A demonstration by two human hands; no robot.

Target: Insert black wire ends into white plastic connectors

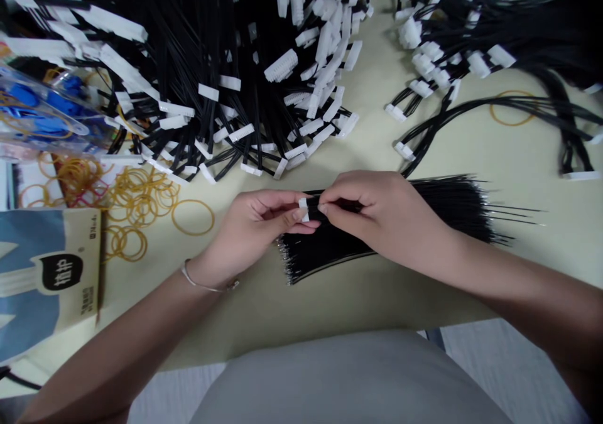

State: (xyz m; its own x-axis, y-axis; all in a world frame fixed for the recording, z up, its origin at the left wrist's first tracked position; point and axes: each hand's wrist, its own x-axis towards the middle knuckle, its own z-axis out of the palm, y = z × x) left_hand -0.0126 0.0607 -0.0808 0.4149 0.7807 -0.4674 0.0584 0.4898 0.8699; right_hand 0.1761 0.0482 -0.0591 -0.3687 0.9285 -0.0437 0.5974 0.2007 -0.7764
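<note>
Near the front edge of the worktop [330, 311], the left hand [249, 229] is half curled, its thumb and forefinger pinching a white connector [303, 211]. The right hand [381, 218] is nearly closed, its fingertips gripping the black wires [339, 245] just beside that connector, while the loose bundle fans out beneath both hands, with bare tips showing at either end. A bracelet [207, 288] circles the left wrist [200, 270]. Rubber bands [141, 201] lie farther left, beside a printed packet [47, 279] at the left edge. Heaps of wires with white connectors [211, 66] cover the far edge.
</note>
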